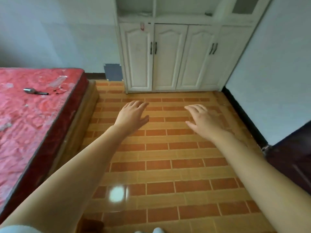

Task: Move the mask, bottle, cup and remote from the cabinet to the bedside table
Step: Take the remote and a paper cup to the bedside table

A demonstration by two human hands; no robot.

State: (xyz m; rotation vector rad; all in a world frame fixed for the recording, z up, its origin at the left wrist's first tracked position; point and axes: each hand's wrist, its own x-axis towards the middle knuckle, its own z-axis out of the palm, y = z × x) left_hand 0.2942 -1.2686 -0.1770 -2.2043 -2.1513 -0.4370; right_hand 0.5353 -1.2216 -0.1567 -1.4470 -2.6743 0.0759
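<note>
Floor (168,165) = orange & tan brick-pattern tiles. Cabinet (170,56) cream-white w/ black handles. Mattress (30,115) red/pink floral w/ a dark maroon edge. Walls (55,31) pale blue-grey.

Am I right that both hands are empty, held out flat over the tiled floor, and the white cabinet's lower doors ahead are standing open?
Not quite. The head view shows the left hand and right hand empty and flat over the tiled floor, but the white cabinet's lower doors are closed, not open.
</note>
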